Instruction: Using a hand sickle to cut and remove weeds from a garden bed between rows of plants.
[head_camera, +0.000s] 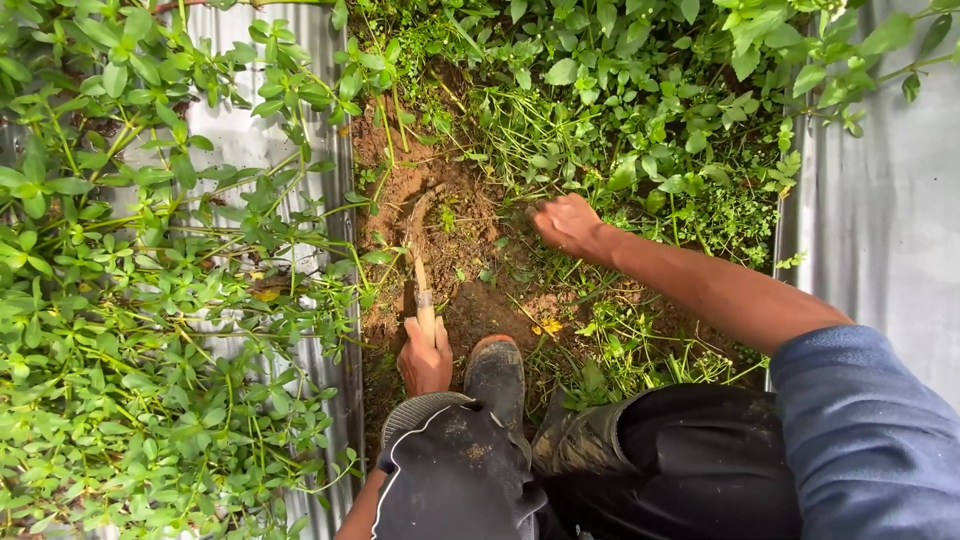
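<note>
A dark rubber boot (496, 375), caked with mud, is seen planted at the near edge of a bare soil patch (470, 270), beside a knee clad in dark cloth. Just left of the boot, the left hand (424, 358) is closed in a fist around the wooden handle of a sickle (421, 270). The tool's long axis runs almost straight away from the body; the handle rises from the fist, and the curved, soil-coloured blade is pointed toward the far plants, bending slightly right at its tip. The blade is laid low over the reddish earth, though contact with it cannot be confirmed. Farther out and to the right, the right hand (566, 224) is stretched forward on a bare forearm, its fingers curled shut at the edge of the weeds (560, 130); what is pinched within cannot be made out. The patch is flanked by corrugated metal sheets (250, 140), the left one overgrown with leafy green creepers (120, 300).
</note>
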